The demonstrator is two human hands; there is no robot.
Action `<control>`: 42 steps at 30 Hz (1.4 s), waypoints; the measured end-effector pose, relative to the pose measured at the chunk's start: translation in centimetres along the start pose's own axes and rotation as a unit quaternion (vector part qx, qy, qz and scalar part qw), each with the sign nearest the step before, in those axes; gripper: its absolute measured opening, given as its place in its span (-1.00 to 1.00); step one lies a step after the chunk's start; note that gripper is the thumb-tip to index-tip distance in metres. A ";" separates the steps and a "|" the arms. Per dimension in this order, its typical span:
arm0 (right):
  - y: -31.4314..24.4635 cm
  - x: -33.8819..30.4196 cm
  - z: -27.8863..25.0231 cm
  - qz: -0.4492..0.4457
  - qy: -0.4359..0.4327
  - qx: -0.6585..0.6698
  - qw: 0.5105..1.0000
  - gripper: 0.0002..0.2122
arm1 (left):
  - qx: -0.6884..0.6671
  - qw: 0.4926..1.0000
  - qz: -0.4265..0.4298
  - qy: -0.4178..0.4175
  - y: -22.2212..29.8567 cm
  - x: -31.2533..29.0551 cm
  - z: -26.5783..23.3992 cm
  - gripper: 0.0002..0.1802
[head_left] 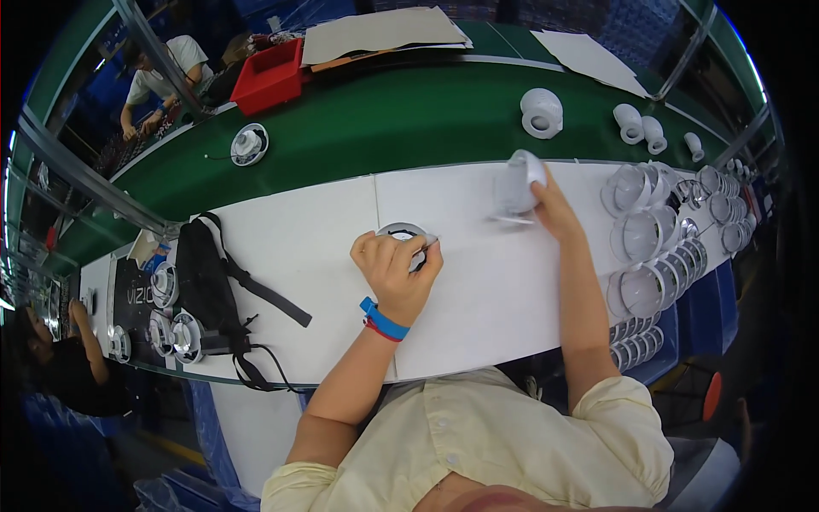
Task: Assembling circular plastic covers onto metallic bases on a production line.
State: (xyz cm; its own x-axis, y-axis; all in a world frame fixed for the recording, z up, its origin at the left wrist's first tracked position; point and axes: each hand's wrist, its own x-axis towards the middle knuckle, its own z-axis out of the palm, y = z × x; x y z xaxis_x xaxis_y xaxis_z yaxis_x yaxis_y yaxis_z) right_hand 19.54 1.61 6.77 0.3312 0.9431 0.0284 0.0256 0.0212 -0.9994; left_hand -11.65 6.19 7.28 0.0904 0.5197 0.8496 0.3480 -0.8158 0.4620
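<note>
My left hand is closed, palm down, over a round white-rimmed lamp part with a dark inside, lying on the white worktop. Its thumb and forefinger pinch together at the right side of that part; most of the part is hidden under the fingers. Off to the right, my right hand grips a white, cup-shaped lamp housing by its right side. The housing is held tilted just above the worktop near its far edge, and its lower end is blurred by motion.
Rows of clear-and-white round covers crowd the right end. White housings and a wired lamp part stand on the green belt beyond. A black strapped bag lies left, beside more lamp parts. Other people sit at left.
</note>
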 end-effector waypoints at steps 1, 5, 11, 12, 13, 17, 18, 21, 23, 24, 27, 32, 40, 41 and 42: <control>0.7 0.5 1.2 0.009 0.010 0.077 0.997 -0.01 | 0.010 1.000 0.002 0.004 -0.1 0.1 0.1 -0.82; -1.6 -3.3 8.4 0.036 -0.202 0.161 0.965 0.07 | 0.011 0.999 -0.030 -0.001 -0.8 -0.1 -0.9 -0.81; -2.5 -6.0 12.9 0.073 -0.268 0.193 0.941 0.11 | -0.010 0.997 -0.058 -0.048 -0.6 0.3 -1.1 -0.86; -2.6 -6.0 13.1 0.084 -0.277 0.192 0.938 0.11 | -0.012 0.996 -0.067 -0.052 -0.5 0.3 -1.2 -0.86; -2.5 -6.0 13.2 0.087 -0.278 0.191 0.937 0.11 | -0.014 0.995 -0.075 -0.056 -0.5 0.3 -1.2 -0.87; -1.9 -5.9 13.3 0.081 -0.266 0.186 0.942 0.12 | -0.003 0.997 -0.058 -0.047 -0.7 0.3 -1.2 -0.84; -1.7 -5.9 13.3 0.071 -0.261 0.183 0.945 0.12 | 0.003 0.997 -0.050 -0.052 -0.7 0.3 -1.3 -0.84; -1.3 -5.9 13.4 0.062 -0.241 0.178 0.952 0.10 | 0.021 0.997 -0.027 -0.063 -0.8 0.4 -1.5 -0.85; -1.1 -5.8 13.2 0.063 -0.245 0.172 0.952 0.10 | 0.030 0.997 -0.010 -0.069 -0.9 0.3 -1.6 -0.85; -1.0 -5.8 13.2 0.063 -0.248 0.167 0.952 0.09 | 0.032 0.997 -0.011 -0.069 -0.9 0.3 -1.6 -0.87; -1.4 -5.9 13.1 0.067 -0.249 0.159 0.953 0.08 | 0.023 0.997 -0.019 -0.073 -1.0 -0.1 -1.3 -0.89; -1.7 -5.9 13.0 0.070 -0.247 0.152 0.954 0.07 | -0.004 0.994 -0.052 -0.096 -0.8 0.0 -1.2 -0.90; -1.9 -5.7 13.3 0.073 -0.284 0.141 0.946 0.05 | -0.001 0.994 0.003 -0.105 -1.0 -0.2 -1.6 -0.91; -2.0 -5.9 13.3 0.066 -0.273 0.124 0.952 0.04 | 0.000 0.995 0.002 -0.104 -1.1 0.2 -1.9 -0.91; -2.2 -6.0 13.3 0.059 -0.262 0.107 0.957 0.02 | 0.021 0.995 0.026 -0.089 -1.1 0.7 -2.3 -0.88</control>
State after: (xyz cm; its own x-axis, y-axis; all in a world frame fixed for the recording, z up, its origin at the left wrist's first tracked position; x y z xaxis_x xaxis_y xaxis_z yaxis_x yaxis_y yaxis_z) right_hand 4.95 0.34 8.61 -0.2011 0.9787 -0.0408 -0.1947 -0.0808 -0.9775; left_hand -14.09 6.92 7.96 0.2717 0.5168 0.8118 0.3769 -0.8333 0.4044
